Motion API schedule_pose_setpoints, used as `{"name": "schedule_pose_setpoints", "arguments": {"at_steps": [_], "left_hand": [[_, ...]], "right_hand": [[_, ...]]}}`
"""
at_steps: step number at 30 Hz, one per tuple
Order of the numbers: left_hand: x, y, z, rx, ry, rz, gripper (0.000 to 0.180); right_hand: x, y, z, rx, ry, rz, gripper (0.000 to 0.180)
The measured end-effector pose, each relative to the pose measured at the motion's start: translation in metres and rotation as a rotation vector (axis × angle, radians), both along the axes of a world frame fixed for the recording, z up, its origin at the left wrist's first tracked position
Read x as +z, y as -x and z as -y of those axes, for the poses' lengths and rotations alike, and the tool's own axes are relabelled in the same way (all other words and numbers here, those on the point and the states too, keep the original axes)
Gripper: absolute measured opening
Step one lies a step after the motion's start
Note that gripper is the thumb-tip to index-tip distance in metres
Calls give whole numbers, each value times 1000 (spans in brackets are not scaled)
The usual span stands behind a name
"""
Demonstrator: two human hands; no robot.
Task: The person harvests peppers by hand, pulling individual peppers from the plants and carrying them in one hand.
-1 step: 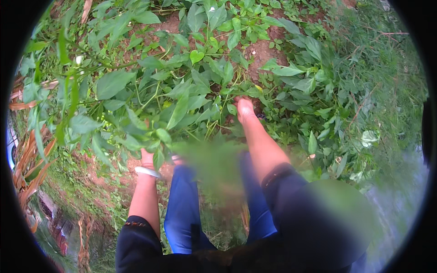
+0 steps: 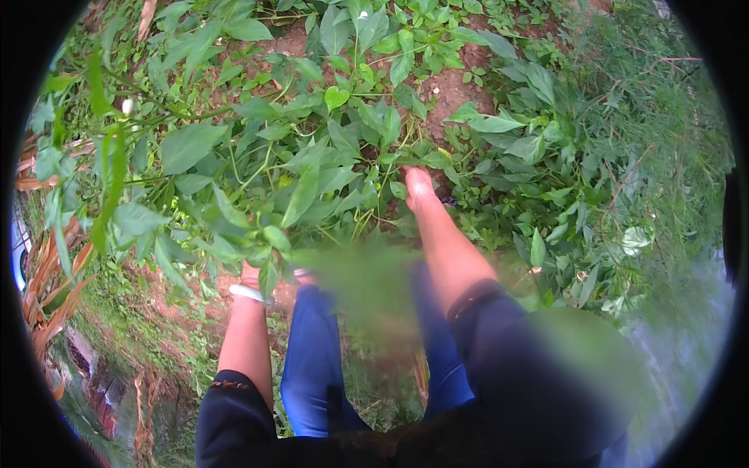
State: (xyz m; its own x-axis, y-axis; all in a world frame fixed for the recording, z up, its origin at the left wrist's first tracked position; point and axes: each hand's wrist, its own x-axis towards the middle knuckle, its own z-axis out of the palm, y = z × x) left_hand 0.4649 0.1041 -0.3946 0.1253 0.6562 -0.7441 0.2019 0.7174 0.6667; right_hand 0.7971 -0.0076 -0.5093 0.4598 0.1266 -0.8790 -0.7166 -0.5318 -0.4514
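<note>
Leafy green plants (image 2: pixel 191 147) with broad pointed leaves spread in front of me. My right hand (image 2: pixel 419 184) reaches low among the stems in the middle, back of the hand up. Its fingers look curled toward the left, but leaves hide their tips and whatever they hold. Lower on the left, my left hand (image 2: pixel 250 274) goes in under the foliage, and its fingers are covered by leaves. A pale bracelet (image 2: pixel 250 294) circles that wrist. A white flower (image 2: pixel 128 105) stands out on the plant at the left.
Reddish soil (image 2: pixel 451 92) shows between the plants. Dry brown stalks (image 2: pixel 61 300) lean at the left edge. Feathery green growth (image 2: pixel 632 117) fills the right side. My blue trouser legs (image 2: pixel 310 359) are below, and a blurred green patch (image 2: pixel 363 288) covers part of the lower middle.
The leaves and white flower at the left have shifted slightly left. My left hand has edged slightly left, while my right hand stays nearly in place.
</note>
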Motion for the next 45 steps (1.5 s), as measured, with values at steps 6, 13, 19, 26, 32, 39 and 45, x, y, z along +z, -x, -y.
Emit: {"name": "schedule_pose_setpoints", "arguments": {"at_steps": [6, 13, 19, 26, 32, 39, 45], "left_hand": [[9, -41, 6, -100, 300, 136, 38], [71, -98, 1, -421, 350, 155, 52], [149, -182, 17, -715, 199, 28, 59], [173, -234, 75, -202, 391, 558, 39], [222, -290, 27, 92, 221, 731, 44], [229, -309, 6, 141, 287, 573, 77], [221, -303, -14, 30, 95, 575, 62]], "right_hand": [[2, 0, -36, 84, -51, -285, 44], [65, -3, -55, -440, -543, -468, 43], [82, -43, -27, -264, -439, -351, 42], [117, -64, -14, -26, -357, -324, 41], [125, -59, -29, 97, -332, -334, 40], [106, -14, -37, 117, -306, -369, 39], [100, 1, -43, 88, -321, -373, 38]]}}
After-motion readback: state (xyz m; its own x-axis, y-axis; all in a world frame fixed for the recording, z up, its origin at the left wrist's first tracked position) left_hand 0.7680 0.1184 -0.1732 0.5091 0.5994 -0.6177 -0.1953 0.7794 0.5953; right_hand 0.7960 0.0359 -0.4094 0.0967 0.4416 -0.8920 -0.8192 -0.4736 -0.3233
